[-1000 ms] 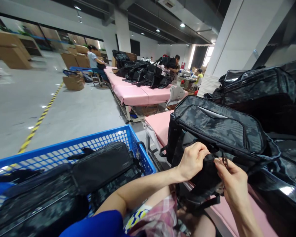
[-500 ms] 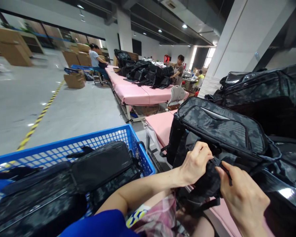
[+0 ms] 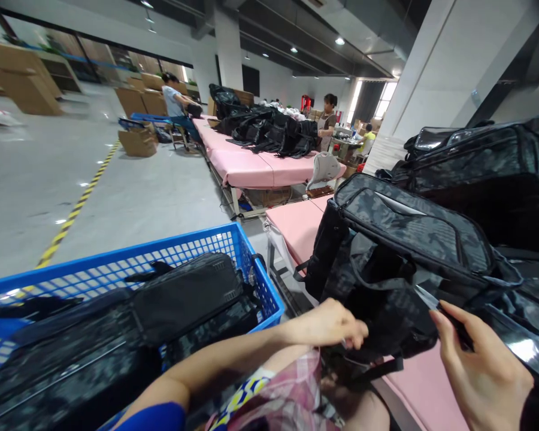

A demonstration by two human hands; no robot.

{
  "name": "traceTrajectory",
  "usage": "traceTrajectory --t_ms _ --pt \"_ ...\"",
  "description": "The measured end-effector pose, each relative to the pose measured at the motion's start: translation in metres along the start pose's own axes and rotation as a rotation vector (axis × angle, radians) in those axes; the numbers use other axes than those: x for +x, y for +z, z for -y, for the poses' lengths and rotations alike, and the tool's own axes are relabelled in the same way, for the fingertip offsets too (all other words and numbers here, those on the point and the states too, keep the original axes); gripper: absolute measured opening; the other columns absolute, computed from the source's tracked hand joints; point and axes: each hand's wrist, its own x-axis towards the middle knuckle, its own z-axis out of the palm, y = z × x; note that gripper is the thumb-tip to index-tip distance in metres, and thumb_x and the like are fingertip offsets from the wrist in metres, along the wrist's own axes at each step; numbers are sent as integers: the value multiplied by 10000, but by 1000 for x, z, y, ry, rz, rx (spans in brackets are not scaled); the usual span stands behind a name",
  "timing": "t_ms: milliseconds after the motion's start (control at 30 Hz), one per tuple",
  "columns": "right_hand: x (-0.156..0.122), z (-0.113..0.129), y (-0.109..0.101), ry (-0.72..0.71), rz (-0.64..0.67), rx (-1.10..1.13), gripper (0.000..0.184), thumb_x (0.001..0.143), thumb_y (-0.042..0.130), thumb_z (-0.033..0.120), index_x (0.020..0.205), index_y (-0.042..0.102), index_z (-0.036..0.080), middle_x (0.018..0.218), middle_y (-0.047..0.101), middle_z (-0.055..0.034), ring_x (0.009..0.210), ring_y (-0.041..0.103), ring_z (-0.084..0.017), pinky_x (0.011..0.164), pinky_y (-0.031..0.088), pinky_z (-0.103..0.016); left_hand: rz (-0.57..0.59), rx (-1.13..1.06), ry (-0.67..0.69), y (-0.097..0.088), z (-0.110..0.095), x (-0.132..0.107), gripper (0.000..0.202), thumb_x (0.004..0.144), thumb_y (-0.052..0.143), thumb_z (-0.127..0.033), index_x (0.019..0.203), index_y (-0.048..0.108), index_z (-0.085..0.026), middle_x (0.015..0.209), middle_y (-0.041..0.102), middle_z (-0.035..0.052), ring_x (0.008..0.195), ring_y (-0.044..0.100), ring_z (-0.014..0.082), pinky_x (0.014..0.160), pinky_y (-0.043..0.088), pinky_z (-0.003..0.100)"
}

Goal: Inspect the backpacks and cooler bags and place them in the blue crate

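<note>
Camo backpack [image 3: 413,236] sits at edge of pink surface [image 3: 291,224], front gaping. R hand [image 3: 480,353] is clamped on pointed metal tool [image 3: 426,297], tip at/just beside bag's front; L hand [image 3: 332,323] half-curled nr it, can't tell if gripping. Prob. mid-job: front unclosed, amt left unclear. Blue basket [image 3: 267,293] w/ other bags [image 3: 186,299] on L.

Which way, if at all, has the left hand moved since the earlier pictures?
Yes: judged against the blue basket, the left hand has moved down and left in the picture, nearer the basket.
</note>
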Motion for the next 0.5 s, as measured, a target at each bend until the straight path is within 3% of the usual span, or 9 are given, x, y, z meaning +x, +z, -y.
traceTrajectory --t_ms 67,133,200,300,400,500 --pt "5 6 4 -84 -23 -41 218 839 594 305 996 644 162 820 684 -27 672 600 -124 590 393 -221 -224 -388 -130 -4 5 11 336 807 541 -476 829 554 -141 753 612 35 653 627 136 601 476 249" --pt "10 13 9 -167 -36 -140 221 825 610 283 998 640 148 792 681 -28 680 600 -134 570 377 -230 -505 -650 -108 -5 4 25 364 766 618 -446 940 480 -157 845 581 30 706 638 142 602 501 261" --pt "12 17 15 -226 -12 -227 207 823 610 278 979 640 146 748 670 -17 645 587 -132 532 352 -240 -648 -755 -61 -3 -1 37 441 693 715 -362 982 446 -168 875 548 13 731 636 144 610 528 284" --pt "12 15 18 -240 42 -188 157 850 571 291 912 647 168 699 655 4 600 574 -119 500 337 -243 -633 -806 -24 0 -7 46 431 614 775 -300 885 483 -137 785 551 6 690 634 152 584 531 279" --pt "14 11 14 -150 76 79 167 866 547 332 879 647 198 755 668 13 607 588 -100 526 382 -222 -504 -846 6 0 -11 43 392 597 781 -336 787 528 -104 693 587 29 647 641 159 541 487 222" --pt "25 12 9 -82 59 267 163 844 584 318 951 640 209 861 676 -3 706 613 -116 643 436 -221 -347 -870 26 -5 -17 38 424 591 788 -352 860 591 -89 739 635 55 628 643 140 527 444 187"
